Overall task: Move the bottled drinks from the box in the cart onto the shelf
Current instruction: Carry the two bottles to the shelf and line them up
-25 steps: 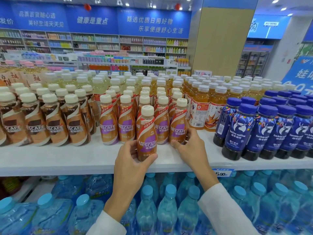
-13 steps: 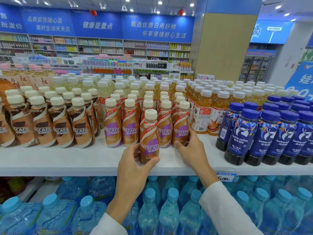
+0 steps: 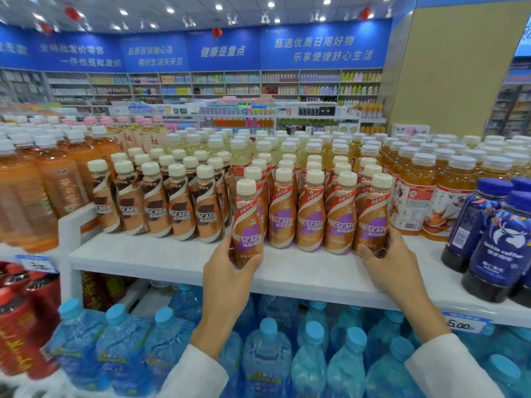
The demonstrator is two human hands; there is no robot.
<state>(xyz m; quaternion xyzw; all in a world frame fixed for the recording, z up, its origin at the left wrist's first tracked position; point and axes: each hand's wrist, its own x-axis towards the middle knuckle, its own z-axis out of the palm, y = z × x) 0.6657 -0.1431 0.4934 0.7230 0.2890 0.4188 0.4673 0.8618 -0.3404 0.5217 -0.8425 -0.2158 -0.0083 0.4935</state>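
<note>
1. The left grip [image 3: 228, 268], a bare hand coming out of a white sleeve [image 3: 195, 374], is wrapped round the lower part of a purple-label Nescafé bottle [image 3: 247, 222]. The thumb is on the bottle's left and the fingers curl round its right side.
2. That bottle stands upright over the near edge of the white shelf [image 3: 301, 272], just left of and nearer than the front row of matching bottles [image 3: 313, 214]. The hand hides its base, so contact with the shelf cannot be told.
3. The right grip [image 3: 385, 255] is clasped on the rightmost bottle of the row [image 3: 372, 216]. The thumb lies across the near side of its base and the fingers curl round its right side. This bottle stands on the shelf, touching its neighbour.
4. Left of the held bottle stand brown-label Nescafé bottles [image 3: 155, 205], with larger orange drinks [image 3: 43, 191] further left.
5. Right of the row are amber tea bottles [image 3: 413, 196], then dark blue coffee bottles [image 3: 500, 248] at the far right.
6. Under the shelf stand blue-capped water bottles [image 3: 267, 354]. Red bottles [image 3: 28, 311] are at the lower left, and a price tag [image 3: 465, 326] hangs on the shelf edge at the right.
</note>
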